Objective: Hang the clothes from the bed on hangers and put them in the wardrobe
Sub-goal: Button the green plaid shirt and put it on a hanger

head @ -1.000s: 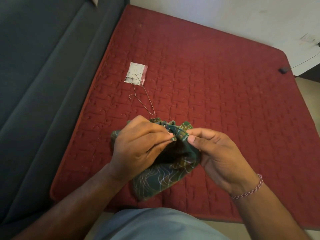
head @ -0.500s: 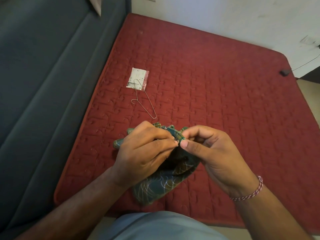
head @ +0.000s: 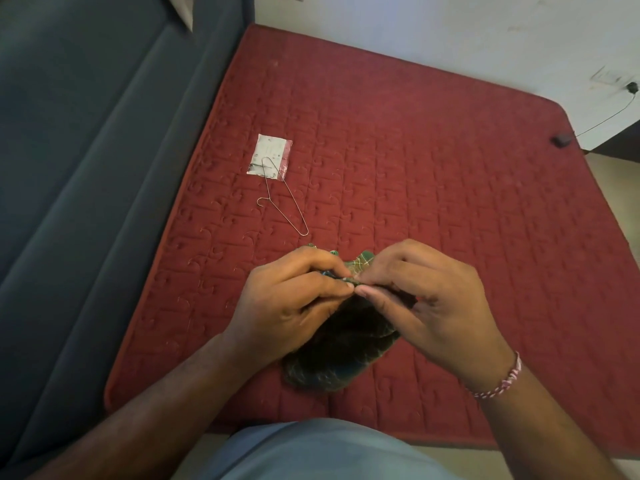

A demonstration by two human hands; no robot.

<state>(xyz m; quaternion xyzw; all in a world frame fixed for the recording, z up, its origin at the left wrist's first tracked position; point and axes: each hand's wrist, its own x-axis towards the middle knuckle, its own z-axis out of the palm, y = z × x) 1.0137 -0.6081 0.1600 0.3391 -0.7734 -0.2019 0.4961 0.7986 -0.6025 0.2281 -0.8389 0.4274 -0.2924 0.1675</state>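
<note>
A small dark green patterned garment (head: 341, 355) hangs bunched between my hands above the red quilted bed (head: 433, 188). My left hand (head: 294, 303) pinches its top edge with thumb and fingers. My right hand (head: 429, 306) pinches the same edge right beside it, fingertips almost touching the left ones. A thin wire hanger (head: 282, 199) lies flat on the bed beyond my hands, apart from them. The wardrobe is not in view.
A small white and red packet (head: 272, 157) lies under the hanger's far end. A dark grey sofa (head: 79, 168) runs along the bed's left side. A small black object with a cable (head: 561, 139) sits at the bed's far right corner. White wall behind.
My hands have drawn closer together on the garment's top edge, and the cloth below them now hangs darker and more bunched. The view has shifted slightly forward.
</note>
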